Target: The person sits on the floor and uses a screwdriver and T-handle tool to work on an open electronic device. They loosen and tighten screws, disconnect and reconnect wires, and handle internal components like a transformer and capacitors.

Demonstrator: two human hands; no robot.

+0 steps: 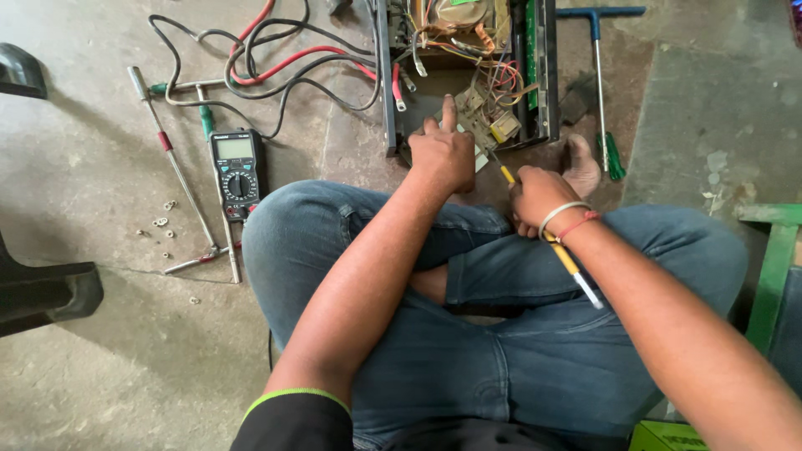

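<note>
Left hand (443, 153): upper middle of the frame, forefinger stretched out, the other fingers curled; it rests on the circuit board (483, 125) at the mouth of the open case (468, 75) and holds nothing.
Right hand (541, 194): just right of centre, clenched on a yellow tool (568, 263); the tip (506, 174) points at the board, the tail runs back under the wrist.
Board: loose at the lower edge of the case, amid a tangle of thin wires (501, 79).
Risk, slip: the tip looks close to the left fingers; a push that skids could jab them.
Risk, wires: the tool could snag or tear a thin wire, since they crowd over the board.
Risk, short: whether the case is powered cannot be told; if so, a bare finger on the board is a hazard.
Floor, left: meter (236, 169), thick leads (276, 58) and small washers (163, 224), well apart from the hands.
Floor, upper right: T-handle driver (598, 75), beside the case.
</note>
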